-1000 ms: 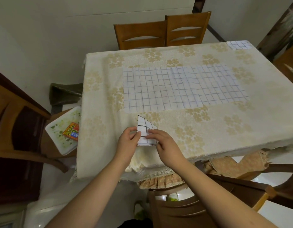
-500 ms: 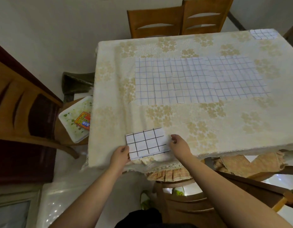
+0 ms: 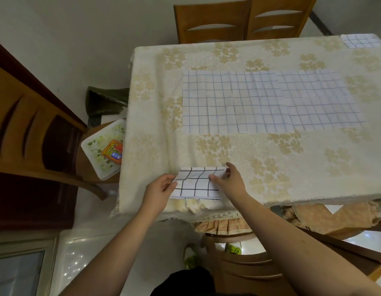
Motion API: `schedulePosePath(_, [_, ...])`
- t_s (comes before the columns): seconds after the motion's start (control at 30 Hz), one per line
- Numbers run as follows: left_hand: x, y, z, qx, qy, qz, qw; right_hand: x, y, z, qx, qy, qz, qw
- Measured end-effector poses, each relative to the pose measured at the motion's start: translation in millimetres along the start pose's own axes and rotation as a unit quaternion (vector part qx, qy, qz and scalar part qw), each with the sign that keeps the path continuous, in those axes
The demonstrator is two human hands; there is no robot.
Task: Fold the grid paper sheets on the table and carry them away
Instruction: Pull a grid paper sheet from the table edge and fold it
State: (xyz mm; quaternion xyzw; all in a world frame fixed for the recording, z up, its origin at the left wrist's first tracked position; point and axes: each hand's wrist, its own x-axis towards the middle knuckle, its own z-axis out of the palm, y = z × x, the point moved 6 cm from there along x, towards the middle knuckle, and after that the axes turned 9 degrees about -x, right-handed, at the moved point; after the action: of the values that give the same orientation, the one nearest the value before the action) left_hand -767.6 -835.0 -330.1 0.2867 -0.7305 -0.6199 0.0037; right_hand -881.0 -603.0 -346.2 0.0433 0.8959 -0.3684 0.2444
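A small folded sheet with a bold black grid (image 3: 196, 185) lies at the table's near edge, its far edge bending over. My left hand (image 3: 160, 189) pinches its left side. My right hand (image 3: 229, 181) holds its right side, thumb on top and fingers behind the raised edge. Further back, large light-blue grid sheets (image 3: 268, 102) lie flat side by side and overlapping in the middle of the table. Another small folded grid sheet (image 3: 361, 40) sits at the far right corner.
The table (image 3: 313, 167) wears a cream floral cloth. Two wooden chairs (image 3: 243, 18) stand at the far side, one (image 3: 31, 129) at the left, one (image 3: 249, 263) just below me. A white tray with an orange packet (image 3: 104, 150) rests on the left chair seat.
The small sheet, a narrow folded piece a second ago, was opened flat into a wider rectangle; now its far edge curls over between both hands. The view shifted left.
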Motion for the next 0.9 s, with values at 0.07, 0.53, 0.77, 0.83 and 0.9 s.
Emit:
schedulePosePath(0.07, [-1.1,1.7,-4.6,-0.022,-0.009,-0.005,1.000,-1.7,-4.9,-1.9,0.063,-0.019,-0.016,0.998])
schedulePosePath(0.53, [-2.3,-39.9,-0.6,-0.099,0.022,-0.153,0.983,-8.3,25.8,18.8,0.259,-0.177,0.116,0.942])
schedulePosePath(0.77, [2.7,-40.5,-2.1,-0.064,0.029,-0.138,0.988,-20.6,27.8,26.6,0.317,-0.197,0.144,0.917])
schedulePosePath(0.83, [-0.4,-36.3,-1.4,-0.123,0.030,-0.151,0.980,-24.1,26.9,24.8,0.311,-0.200,0.135,0.919])
schedulePosePath(0.9, [-2.8,-33.3,-2.1,-0.148,0.029,-0.152,0.977,-27.4,26.5,20.0,0.281,-0.186,0.122,0.934])
